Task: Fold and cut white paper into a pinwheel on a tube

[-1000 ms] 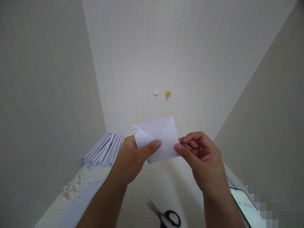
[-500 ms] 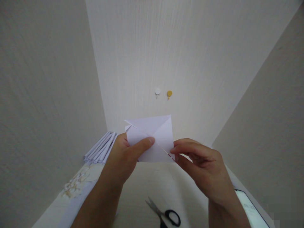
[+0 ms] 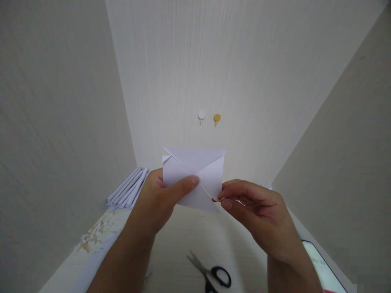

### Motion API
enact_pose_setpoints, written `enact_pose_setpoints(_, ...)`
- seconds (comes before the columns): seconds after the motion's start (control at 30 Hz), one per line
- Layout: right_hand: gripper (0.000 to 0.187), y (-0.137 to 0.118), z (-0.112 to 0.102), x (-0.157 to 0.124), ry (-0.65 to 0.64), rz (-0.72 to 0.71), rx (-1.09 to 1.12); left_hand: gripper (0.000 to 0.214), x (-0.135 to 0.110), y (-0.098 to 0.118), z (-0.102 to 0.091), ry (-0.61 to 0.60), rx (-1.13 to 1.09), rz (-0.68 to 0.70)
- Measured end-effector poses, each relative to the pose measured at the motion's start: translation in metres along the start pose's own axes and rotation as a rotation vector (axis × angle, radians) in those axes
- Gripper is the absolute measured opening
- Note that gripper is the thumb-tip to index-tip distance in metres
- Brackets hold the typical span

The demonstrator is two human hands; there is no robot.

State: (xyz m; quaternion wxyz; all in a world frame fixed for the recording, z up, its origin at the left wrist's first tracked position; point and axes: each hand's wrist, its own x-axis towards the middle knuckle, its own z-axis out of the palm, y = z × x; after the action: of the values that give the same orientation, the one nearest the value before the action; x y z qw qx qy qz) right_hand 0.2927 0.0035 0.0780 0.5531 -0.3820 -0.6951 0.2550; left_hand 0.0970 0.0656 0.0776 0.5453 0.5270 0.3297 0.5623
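A white paper envelope [image 3: 210,175] with diagonal flap folds is held up in front of me. My left hand [image 3: 166,195] grips it from the left, thumb pressed flat on its middle and the other fingers hidden behind. A thin reddish strip [image 3: 215,200] shows at the lower right, by the edge of a flap. My right hand [image 3: 253,207] pinches the strip's end between thumb and fingertips, close to the envelope's right edge. The lower flap's corner stands slightly away below it.
Black-handled scissors [image 3: 209,270] lie on the table [image 3: 183,236] below my hands, blades partly apart. A stack of folded white papers [image 3: 128,189] is at the left. A phone [image 3: 324,266] with a lit screen lies at the right. Two hooks, white [image 3: 201,116] and yellow [image 3: 217,117], are on the wall.
The reddish strip now bends away from the flap edge toward my right fingertips. The envelope has tilted slightly, and its lower right corner has come apart from my right hand.
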Motion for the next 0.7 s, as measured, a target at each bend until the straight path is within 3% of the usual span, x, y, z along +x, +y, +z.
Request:
enact_pose_setpoints(0.43,0.008,-0.0015,0.0052,0.0013,0.025,0.005,0.009,0.031,-0.0010,0.0007,0.0038,-0.080,-0.058,-0.023)
enact_pose_setpoints(0.7,0.005,-0.0007,0.0088,0.0033,0.118,0.051,-0.026,0.032,0.0017,-0.0034,0.0042,-0.091,-0.059,0.020)
